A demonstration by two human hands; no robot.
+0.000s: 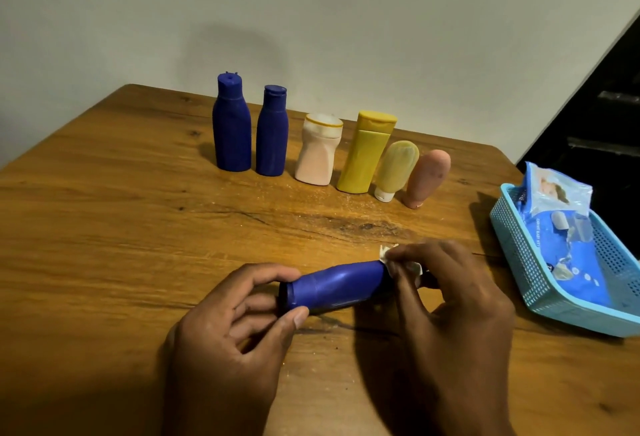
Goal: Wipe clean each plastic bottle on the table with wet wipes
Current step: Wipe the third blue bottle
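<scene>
A blue bottle [337, 286] lies sideways just above the table near me. My left hand [235, 328] grips its dark cap end between thumb and fingers. My right hand [453, 307] pinches a small white wet wipe [388, 251] against the bottle's other end; most of the wipe is hidden under my fingers. Along the back stand several more bottles: two dark blue ones [232, 124] [272, 132], a pale pink one with a white cap [318, 151], a yellow one [367, 151], a pale yellow tube [394, 169] and a pink tube [427, 177].
A light blue mesh basket [519, 262] sits at the table's right edge and holds a blue pack of wet wipes [561, 231]. The wooden table [121, 228] meets a pale wall behind. A dark opening lies at far right.
</scene>
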